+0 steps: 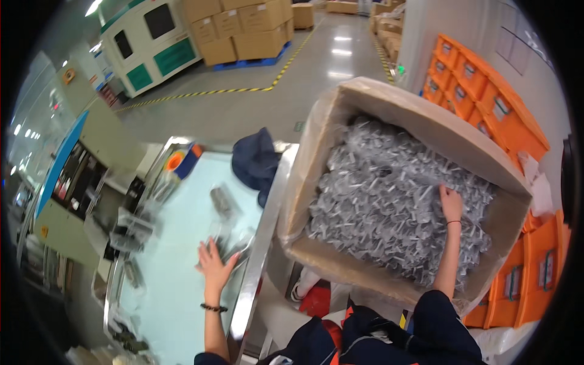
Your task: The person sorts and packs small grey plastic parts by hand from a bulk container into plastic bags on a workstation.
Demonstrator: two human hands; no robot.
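Inside cardboard box (389, 103), right hand (451, 204) outstretched, palm down

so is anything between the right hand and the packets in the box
Nothing visible: the right hand already rests on the packets in the open box, with no lid or flap over them.

A heap of small silvery clear-wrapped packets (389, 188) is piled loosely inside a large open cardboard box (304, 158); a few clear packets (234, 243) are scattered on the pale counter (176, 292)

Silvery parts (395, 188) – tan cardboard box (420, 112) – pale green table (176, 292)
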